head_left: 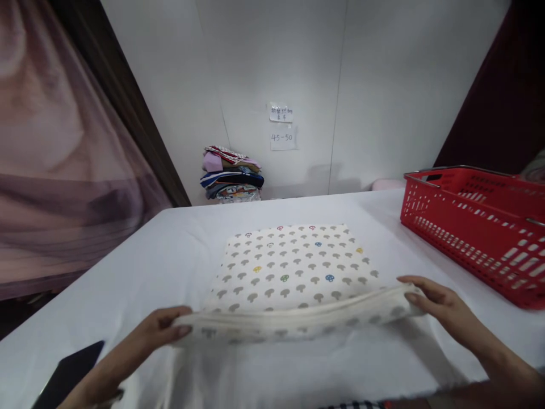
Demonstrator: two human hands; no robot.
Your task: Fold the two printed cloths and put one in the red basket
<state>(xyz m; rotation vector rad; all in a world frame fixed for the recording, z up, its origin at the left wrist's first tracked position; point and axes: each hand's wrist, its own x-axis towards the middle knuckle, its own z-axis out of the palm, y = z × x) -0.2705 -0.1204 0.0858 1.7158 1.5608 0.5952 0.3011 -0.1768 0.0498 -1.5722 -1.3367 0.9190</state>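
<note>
A white cloth (293, 267) printed with grey mushrooms, a few of them coloured, lies on the white-covered table. Its near edge is raised in a layered, folded band, slightly blurred. My left hand (159, 329) pinches the left end of that band between thumb and fingers. At the right end, my right hand (436, 301) grips the other corner in the same way. The band stretches between both hands just above the table, while the far part of the cloth lies flat.
A red plastic basket (468, 227) stands on the right. Folded fabrics (232, 176) are stacked by the back wall, below paper labels (283, 136). A dark flat object (70, 375) lies at the lower left. A pinkish curtain (63, 153) hangs on the left.
</note>
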